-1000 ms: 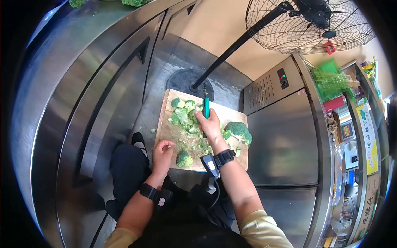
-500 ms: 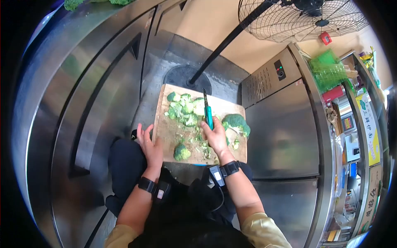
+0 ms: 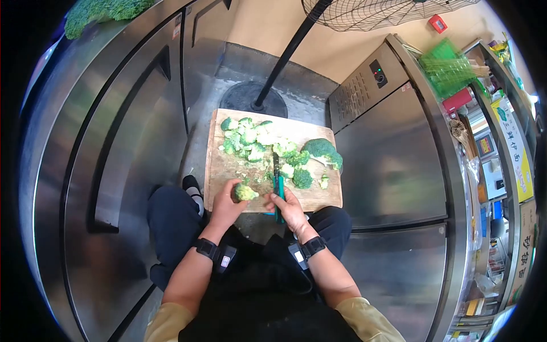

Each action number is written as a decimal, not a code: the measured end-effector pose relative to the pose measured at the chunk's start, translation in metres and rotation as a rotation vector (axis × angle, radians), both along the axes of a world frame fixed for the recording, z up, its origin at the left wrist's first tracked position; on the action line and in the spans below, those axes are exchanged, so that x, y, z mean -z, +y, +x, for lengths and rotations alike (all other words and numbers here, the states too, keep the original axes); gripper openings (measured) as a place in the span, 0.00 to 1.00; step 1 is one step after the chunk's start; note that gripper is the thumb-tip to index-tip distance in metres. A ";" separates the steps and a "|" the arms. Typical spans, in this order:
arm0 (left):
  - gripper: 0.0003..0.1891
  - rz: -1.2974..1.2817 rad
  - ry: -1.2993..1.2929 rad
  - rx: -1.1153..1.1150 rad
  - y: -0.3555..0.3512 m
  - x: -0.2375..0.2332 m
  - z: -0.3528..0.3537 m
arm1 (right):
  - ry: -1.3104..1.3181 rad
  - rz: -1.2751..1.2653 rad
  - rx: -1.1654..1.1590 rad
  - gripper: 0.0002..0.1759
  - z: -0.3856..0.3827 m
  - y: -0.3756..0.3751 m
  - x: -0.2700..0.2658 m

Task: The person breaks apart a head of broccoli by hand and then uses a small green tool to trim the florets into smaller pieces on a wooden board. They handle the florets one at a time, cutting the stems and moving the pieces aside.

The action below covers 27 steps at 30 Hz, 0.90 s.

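Note:
A broccoli floret (image 3: 245, 192) is gripped in my left hand (image 3: 226, 206), its pale stem turned toward the right. My right hand (image 3: 292, 211) is closed round the green handle of a knife (image 3: 278, 181), whose dark blade points away from me over the cutting board (image 3: 228, 174). Cut florets (image 3: 245, 137) lie piled on the board's far left side. Close to the blade on its right sit more florets (image 3: 302, 178). A large broccoli head (image 3: 322, 151) rests at the right edge of the board, and small green scraps are scattered in the middle.
Stainless steel cabinet doors (image 3: 142, 131) rise on the left, with broccoli (image 3: 108, 16) on top. A steel refrigerator (image 3: 387, 148) stands at the right, beside crowded shelves (image 3: 490, 188). Behind the board is the round base of a standing fan (image 3: 253, 101).
My left hand has moved from beside the board and picked up the floret from the near side. My right hand has drawn the knife nearer to me. The view has shifted slightly.

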<state>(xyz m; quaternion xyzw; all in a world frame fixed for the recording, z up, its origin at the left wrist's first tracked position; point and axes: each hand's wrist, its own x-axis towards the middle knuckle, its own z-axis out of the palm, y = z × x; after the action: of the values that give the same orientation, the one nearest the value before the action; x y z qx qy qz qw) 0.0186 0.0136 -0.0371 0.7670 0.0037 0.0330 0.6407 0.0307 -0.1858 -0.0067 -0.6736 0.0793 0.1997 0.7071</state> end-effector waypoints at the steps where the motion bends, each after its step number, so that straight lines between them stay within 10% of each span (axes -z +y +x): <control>1: 0.27 -0.209 0.041 0.005 0.000 0.004 0.002 | 0.013 0.006 -0.044 0.12 0.000 0.002 -0.005; 15: 0.26 -0.782 0.352 0.115 0.006 -0.015 -0.002 | 0.027 0.108 -0.046 0.12 0.011 0.041 -0.033; 27: 0.15 -0.360 -0.047 0.082 0.004 -0.020 -0.002 | 0.039 -0.016 0.031 0.11 0.025 0.048 -0.029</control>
<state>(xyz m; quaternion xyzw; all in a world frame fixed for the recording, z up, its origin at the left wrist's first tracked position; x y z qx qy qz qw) 0.0162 0.0175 -0.0169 0.6386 -0.0366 0.0235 0.7683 0.0556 -0.1374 0.0226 -0.6740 0.1052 0.2013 0.7029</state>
